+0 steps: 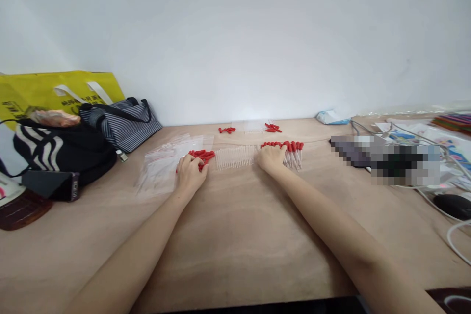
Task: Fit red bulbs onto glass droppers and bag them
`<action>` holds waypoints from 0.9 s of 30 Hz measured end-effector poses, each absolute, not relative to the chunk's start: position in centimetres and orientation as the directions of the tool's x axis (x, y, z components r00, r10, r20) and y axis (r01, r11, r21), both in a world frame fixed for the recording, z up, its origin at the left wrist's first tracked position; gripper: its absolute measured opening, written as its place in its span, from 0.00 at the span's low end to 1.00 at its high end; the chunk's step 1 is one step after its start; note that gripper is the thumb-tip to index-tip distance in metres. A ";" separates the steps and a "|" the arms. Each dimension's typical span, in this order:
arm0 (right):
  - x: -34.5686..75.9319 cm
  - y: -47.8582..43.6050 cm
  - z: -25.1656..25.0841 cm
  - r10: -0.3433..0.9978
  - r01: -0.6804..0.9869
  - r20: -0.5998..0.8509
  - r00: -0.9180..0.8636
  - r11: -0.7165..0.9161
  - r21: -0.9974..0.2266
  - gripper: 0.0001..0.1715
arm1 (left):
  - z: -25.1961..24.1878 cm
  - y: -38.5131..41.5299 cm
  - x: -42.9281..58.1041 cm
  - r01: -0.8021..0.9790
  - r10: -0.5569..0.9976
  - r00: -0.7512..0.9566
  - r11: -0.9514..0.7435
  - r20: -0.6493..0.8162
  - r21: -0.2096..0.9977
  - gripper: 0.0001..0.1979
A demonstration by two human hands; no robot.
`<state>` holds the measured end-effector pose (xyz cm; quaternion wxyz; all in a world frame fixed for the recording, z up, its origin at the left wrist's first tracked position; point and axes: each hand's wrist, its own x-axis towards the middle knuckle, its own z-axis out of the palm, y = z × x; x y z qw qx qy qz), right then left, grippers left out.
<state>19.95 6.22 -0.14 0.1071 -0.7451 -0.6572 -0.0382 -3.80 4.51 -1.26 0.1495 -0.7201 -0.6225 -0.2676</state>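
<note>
On the left, my left hand [191, 171] reaches into a small pile of red rubber bulbs [202, 154]. Its fingers are bent and closed around a red bulb at the near side of the pile. Right of the pile, thin clear pipette tubes [234, 157] lie side by side in a row. My right hand [271, 158] rests at the right end of these tubes, its fingers curled down and their tips hidden. Beside and partly under it is a row of droppers [293, 154], clear tubes with red bulbs on their far ends.
Clear plastic bags [160, 169] lie left of the bulbs. More red bulbs [227, 130] and droppers [273, 128] sit near the wall. A striped bag [128, 125], black bag [66, 149] and yellow bag [105, 83] stand left. Cables, papers and a black mouse [452, 206] are right.
</note>
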 end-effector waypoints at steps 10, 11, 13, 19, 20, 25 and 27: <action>24.9 0.5 -0.5 0.812 0.831 0.210 -0.545 0.555 0.011 0.13 | -1.1 4.4 -3.5 0.992 0.869 0.047 -0.097 0.492 0.078 0.08; 25.1 0.2 -0.6 0.802 0.821 0.214 -0.558 0.570 0.003 0.13 | -1.1 4.4 -3.5 0.992 0.867 0.048 -0.100 0.495 0.078 0.08; 25.3 -0.2 -0.7 0.790 0.810 0.231 -0.569 0.587 -0.013 0.13 | -0.9 4.1 -3.5 0.990 0.856 0.055 -0.115 0.515 0.084 0.08; 25.4 -0.6 -0.9 0.763 0.771 0.325 -0.558 0.622 -0.138 0.15 | 0.1 1.3 -1.9 0.859 0.732 0.307 -0.488 0.608 0.153 0.07; 25.4 -0.6 -1.1 0.766 0.766 0.336 -0.548 0.621 -0.165 0.15 | 0.1 0.8 -1.3 0.806 0.709 0.376 -0.568 0.597 0.168 0.08; 24.7 -0.5 -2.0 0.768 0.737 0.363 -0.527 0.626 -0.256 0.11 | -0.5 -0.8 0.8 0.674 0.697 0.560 -0.698 0.448 0.243 0.08; 24.4 -0.5 -2.2 0.761 0.725 0.376 -0.530 0.636 -0.265 0.09 | -0.8 -0.9 1.1 0.668 0.724 0.564 -0.683 0.398 0.296 0.09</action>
